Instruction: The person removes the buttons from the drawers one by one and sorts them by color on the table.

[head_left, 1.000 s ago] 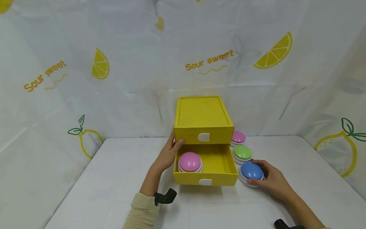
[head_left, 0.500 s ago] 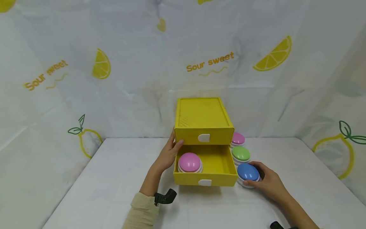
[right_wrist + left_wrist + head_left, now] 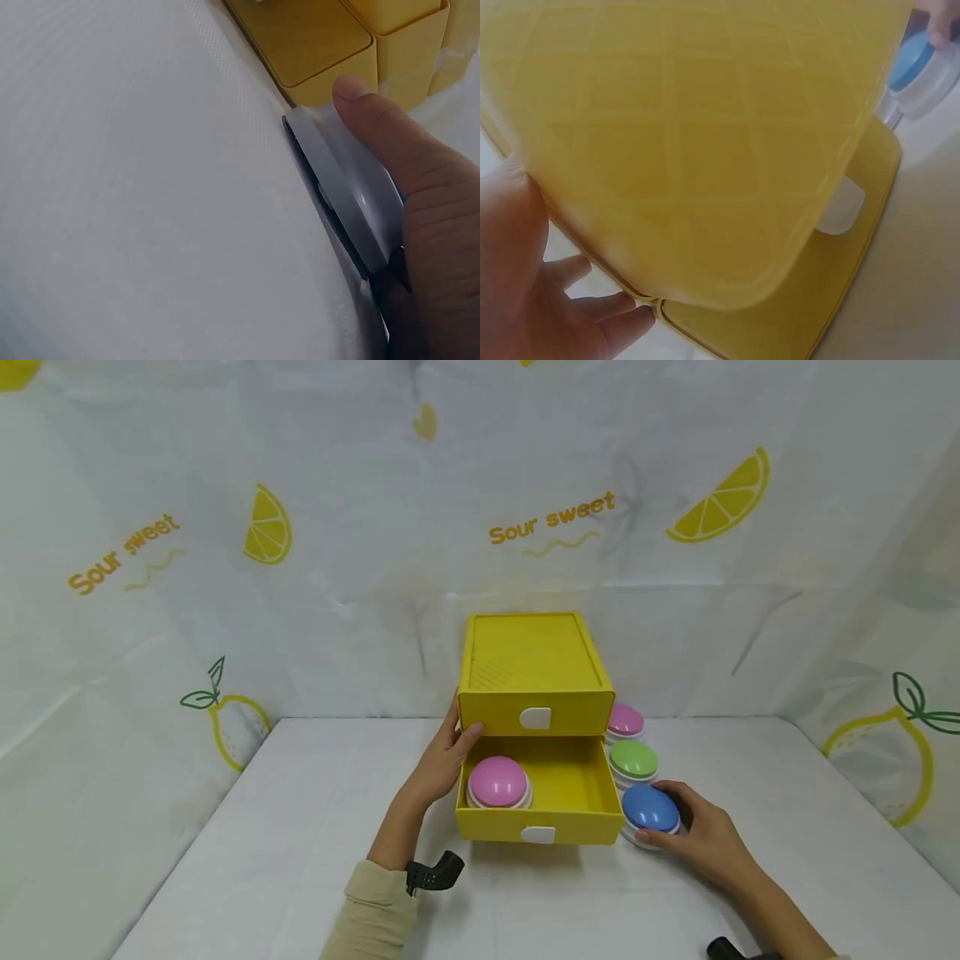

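A small yellow drawer box (image 3: 536, 652) stands mid-table, its lower drawer (image 3: 573, 777) pulled out. In that drawer, at the left, sits a pink dome push button (image 3: 498, 782) on a white base. My left hand (image 3: 441, 762) grips the box's left side, thumb at the front corner; the left wrist view shows the other fingers along the side. With thumb and fingers at its edges, my right hand (image 3: 708, 835) holds a blue dome push button (image 3: 651, 808) just right of the drawer. In the right wrist view, my thumb lies over its white base (image 3: 337, 180).
Behind the blue button, a green push button (image 3: 633, 759) and another pink push button (image 3: 626, 719) line the box's right side. The upper drawer (image 3: 495, 717) is closed. A white cloth printed with lemons (image 3: 360, 635) hangs behind the white table (image 3: 315, 827).
My right hand has shifted the blue button slightly left, closer to the drawer's right side, and it stays there over the last half second. My left hand keeps its place on the box.
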Motion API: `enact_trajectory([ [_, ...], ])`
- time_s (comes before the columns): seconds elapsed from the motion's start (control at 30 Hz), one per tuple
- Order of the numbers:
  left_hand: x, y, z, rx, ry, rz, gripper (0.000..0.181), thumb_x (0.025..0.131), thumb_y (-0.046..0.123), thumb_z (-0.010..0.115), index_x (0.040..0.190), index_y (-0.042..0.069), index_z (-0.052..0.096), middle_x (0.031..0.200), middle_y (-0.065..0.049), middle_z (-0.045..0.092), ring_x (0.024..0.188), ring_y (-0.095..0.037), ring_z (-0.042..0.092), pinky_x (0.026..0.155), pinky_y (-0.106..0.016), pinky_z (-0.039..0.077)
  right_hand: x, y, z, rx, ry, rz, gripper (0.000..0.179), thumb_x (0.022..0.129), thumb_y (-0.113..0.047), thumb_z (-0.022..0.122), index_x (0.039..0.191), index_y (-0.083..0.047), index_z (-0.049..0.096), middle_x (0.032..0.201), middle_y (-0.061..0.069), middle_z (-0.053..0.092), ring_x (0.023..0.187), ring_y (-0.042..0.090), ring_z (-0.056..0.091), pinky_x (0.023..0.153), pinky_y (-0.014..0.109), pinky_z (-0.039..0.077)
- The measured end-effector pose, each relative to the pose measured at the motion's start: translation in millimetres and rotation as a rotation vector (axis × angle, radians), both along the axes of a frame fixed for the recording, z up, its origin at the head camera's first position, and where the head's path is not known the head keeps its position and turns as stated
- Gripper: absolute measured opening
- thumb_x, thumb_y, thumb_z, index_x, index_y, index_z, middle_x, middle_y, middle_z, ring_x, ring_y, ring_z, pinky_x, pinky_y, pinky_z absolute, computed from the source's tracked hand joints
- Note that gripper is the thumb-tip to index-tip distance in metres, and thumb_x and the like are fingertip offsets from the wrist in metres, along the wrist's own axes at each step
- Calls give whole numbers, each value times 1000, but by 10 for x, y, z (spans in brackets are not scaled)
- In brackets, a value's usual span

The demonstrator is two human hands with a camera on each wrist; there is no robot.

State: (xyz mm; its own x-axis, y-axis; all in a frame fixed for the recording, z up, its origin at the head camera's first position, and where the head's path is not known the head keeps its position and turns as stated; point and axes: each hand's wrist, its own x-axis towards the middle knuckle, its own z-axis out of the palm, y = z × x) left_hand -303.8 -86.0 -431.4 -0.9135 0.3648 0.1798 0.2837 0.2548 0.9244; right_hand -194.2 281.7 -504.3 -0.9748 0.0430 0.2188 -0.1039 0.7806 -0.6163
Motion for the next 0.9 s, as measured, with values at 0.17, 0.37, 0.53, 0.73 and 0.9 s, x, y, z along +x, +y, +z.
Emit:
enact_trajectory([
  [0.17, -20, -13, -8, 17, 22, -16, 70, 107, 42, 47, 160, 48, 2, 171, 5, 15, 155, -31, 28, 125, -53, 28, -3, -14, 20, -20, -7, 19, 81, 79, -45, 85, 140, -2, 51, 140, 27, 57, 128, 46, 55, 107, 58, 43],
  [0.37, -30, 7, -30, 41, 17, -25, 70, 107, 43, 46, 160, 48, 2, 171, 3, 14, 155, -32, 27, 124, -54, 29, 8, 8, 92, -58, -66, 30, 86, 83, -46, 82, 147, -2, 45, 149, 28, 49, 134, 49, 49, 108, 59, 42],
  [0.53, -21, 26, -31, 57, 5, -28, 71, 105, 45, 49, 160, 47, 4, 171, 2, 15, 155, -32, 28, 124, -53, 30, 57, 26, 278, -51, 10, 67, 85, 83, -40, 83, 150, -6, 44, 151, 25, 48, 131, 50, 52, 102, 57, 48],
  [0.73, -5, 27, -19, 66, -2, -39, 71, 105, 44, 50, 160, 49, 5, 171, 3, 16, 155, -31, 28, 122, -53, 32, 150, -141, 675, -52, 185, 127, 68, 85, -29, 83, 145, -15, 53, 142, 14, 59, 125, 17, 59, 94, 0, 42],
  [0.9, -11, 5, -11, 60, 1, -38, 70, 106, 42, 49, 159, 50, 4, 171, 4, 15, 155, -32, 27, 122, -55, 33, 179, -376, 965, -84, 252, 205, 59, 87, -20, 80, 141, -20, 57, 133, 9, 66, 113, -21, 49, 92, -1, 40],
])
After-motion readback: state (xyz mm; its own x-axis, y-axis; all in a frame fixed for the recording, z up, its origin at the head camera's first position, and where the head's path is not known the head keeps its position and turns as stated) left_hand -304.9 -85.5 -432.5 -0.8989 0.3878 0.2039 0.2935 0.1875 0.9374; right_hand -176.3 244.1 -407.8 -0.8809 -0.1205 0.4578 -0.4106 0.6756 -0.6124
